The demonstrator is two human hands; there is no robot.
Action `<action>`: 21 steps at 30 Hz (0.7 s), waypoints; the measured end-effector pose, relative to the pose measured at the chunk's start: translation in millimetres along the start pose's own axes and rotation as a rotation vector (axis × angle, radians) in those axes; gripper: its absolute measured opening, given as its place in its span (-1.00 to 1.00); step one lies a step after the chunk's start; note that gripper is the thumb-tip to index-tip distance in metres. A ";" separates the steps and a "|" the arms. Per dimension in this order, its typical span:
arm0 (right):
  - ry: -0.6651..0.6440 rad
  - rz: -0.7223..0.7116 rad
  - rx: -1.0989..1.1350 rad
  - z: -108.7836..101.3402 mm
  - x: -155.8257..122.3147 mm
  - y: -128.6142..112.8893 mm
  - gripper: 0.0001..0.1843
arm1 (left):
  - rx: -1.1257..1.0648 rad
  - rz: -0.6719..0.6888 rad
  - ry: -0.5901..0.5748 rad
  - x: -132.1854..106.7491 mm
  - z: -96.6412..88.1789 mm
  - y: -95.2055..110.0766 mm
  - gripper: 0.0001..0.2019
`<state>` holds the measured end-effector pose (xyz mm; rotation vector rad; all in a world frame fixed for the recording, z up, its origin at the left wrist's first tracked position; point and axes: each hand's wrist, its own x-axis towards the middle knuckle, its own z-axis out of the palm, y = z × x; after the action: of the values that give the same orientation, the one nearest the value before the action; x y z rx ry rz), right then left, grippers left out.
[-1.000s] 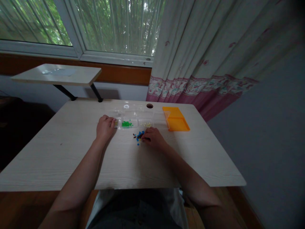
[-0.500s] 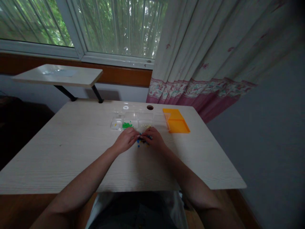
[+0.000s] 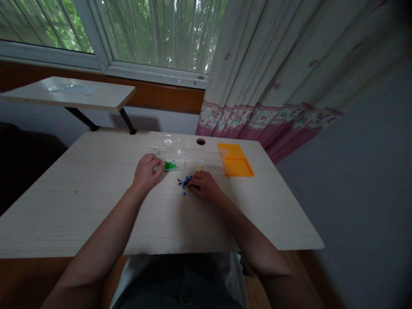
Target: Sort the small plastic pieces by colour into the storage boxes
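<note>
My left hand (image 3: 147, 171) is at the left end of a clear divided plastic box (image 3: 180, 152) and covers its left compartment. Its fingers are bent together; what they hold, if anything, is too small to see. Small green pieces (image 3: 170, 165) lie in the compartment just right of it, and pale yellowish pieces (image 3: 195, 167) in another. My right hand (image 3: 206, 185) rests at a small loose pile of blue and dark pieces (image 3: 185, 181) on the table, in front of the box. Its curled fingers touch the pile, and their tips are partly hidden.
An orange two-part tray (image 3: 237, 166) lies at the right end of the clear box. Behind it the tabletop (image 3: 96, 206) has a round cable hole (image 3: 201, 141). A raised shelf (image 3: 93, 96) on black legs stands at the back left. A curtain (image 3: 251, 111) hangs behind the table.
My left hand has moved left, away from my right hand and the pile, to the left compartment. More of the pile shows. My right hand stays beside it. The view has shifted slightly.
</note>
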<state>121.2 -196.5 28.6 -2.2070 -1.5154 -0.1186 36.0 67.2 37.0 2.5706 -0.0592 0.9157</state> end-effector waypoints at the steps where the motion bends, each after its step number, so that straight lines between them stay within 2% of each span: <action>1: -0.011 0.007 -0.008 0.4 -0.1 -0.5 -0.90 | 0.031 -0.025 0.022 0.4 -1.5 -5.9 -0.79; 4: -0.032 0.021 -0.034 1.0 0.1 -1.8 -0.92 | 0.110 -0.093 0.052 0.1 -2.8 -20.0 -0.75; 7: -0.043 0.030 -0.080 -0.6 0.7 -4.1 -0.94 | 0.171 -0.142 0.033 -1.6 -1.3 -28.5 -0.72; 14: -0.085 0.025 -0.178 -2.8 2.8 -12.1 -0.92 | 0.265 -0.253 -0.019 -5.1 0.1 -35.8 -0.74; 21: -0.088 0.039 -0.174 -2.2 2.8 -11.9 -0.90 | 0.220 -0.319 -0.025 -6.9 -2.6 -43.4 -0.76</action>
<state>112.0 -191.6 35.3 -2.4054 -1.5608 -0.1476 36.6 107.3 18.8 2.6813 0.4558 0.8058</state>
